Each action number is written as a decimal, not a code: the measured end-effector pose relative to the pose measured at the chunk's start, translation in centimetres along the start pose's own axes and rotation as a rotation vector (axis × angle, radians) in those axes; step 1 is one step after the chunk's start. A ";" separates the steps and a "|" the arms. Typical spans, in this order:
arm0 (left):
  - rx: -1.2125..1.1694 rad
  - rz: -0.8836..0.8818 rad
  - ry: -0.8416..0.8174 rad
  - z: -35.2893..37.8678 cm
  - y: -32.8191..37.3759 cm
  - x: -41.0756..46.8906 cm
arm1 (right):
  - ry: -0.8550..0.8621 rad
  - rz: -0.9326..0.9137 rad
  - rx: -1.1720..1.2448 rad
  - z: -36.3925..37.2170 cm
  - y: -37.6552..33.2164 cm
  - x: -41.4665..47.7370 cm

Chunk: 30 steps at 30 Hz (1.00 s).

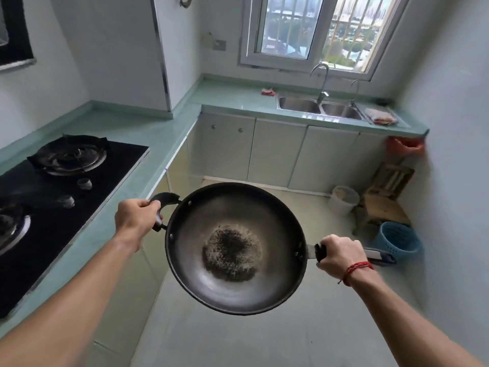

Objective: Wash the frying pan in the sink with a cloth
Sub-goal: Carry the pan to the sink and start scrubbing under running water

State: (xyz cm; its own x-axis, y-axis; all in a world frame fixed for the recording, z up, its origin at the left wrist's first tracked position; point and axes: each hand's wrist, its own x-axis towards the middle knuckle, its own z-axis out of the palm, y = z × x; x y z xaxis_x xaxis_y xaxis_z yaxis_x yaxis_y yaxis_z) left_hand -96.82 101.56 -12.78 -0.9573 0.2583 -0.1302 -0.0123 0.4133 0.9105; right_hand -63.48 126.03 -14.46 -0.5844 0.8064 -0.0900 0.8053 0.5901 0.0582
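A dark round frying pan [232, 218] with a burnt black patch in its middle hangs in the air over the kitchen floor. My left hand [136, 217] grips its short black side handle. My right hand [341, 256] is closed around the long handle, whose end sticks out to the right. Far ahead, a steel double sink [318, 107] with a tall tap [322, 80] sits in the green counter under the window. A folded cloth [381, 116] lies on the draining board right of the sink, and a small red cloth [268, 91] lies left of it.
A black gas hob [66, 176] with two burners sits in the green counter at my left. White cabinets run under the counters. On the floor at the right stand a white bucket [344, 200], a wooden stool [383, 200] and a blue basket [398, 239].
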 end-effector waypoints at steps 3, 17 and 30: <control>0.018 0.049 -0.031 -0.3 0.9 -2.1 | 0.140 0.035 -0.045 -1.1 1.5 -2.6; 0.008 0.141 -0.252 4.2 5.7 -9.0 | 0.250 0.247 -0.058 -5.0 9.7 -10.5; 0.126 0.216 -0.229 14.8 10.6 -11.1 | 0.242 0.303 -0.040 -5.5 19.1 -6.0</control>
State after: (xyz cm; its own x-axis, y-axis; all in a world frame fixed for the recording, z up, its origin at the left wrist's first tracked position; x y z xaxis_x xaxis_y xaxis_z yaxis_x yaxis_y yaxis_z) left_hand -82.02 116.00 -7.55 -0.8437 0.5356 -0.0370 0.2335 0.4281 0.8731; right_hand -45.09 132.66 -7.35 -0.3316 0.9272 0.1744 0.9431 0.3212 0.0857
